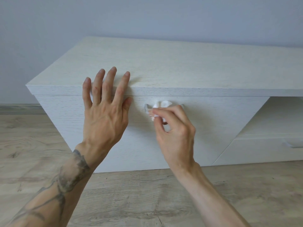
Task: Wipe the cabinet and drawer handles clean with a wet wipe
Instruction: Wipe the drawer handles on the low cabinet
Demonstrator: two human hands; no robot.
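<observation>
Obs: right hand (175, 133) is pinching the bunched wet wipe (161, 106) against the handle (146, 108); left hand (105, 115), open flat, is resting on the cabinet (180, 68). Advisable: wrapping the wipe around the bar, sliding end to end

The cabinet (188, 66) is a low, long unit in pale whitewashed wood grain, standing on the floor. On its left front panel (213, 128), just below the cabinet's top edge, a slim silvery bar handle (146, 108) runs level. Only its two ends show, as the middle is covered. The wet wipe (161, 104) is a small white crumpled wad bunched over that handle's middle, touching it and pinched in the fingertips of the right hand (176, 128). A second handle (293, 146) of the same silvery kind sits on the shut drawer (254, 149) low at the cabinet's right end, partly cut off by the picture's edge.
</observation>
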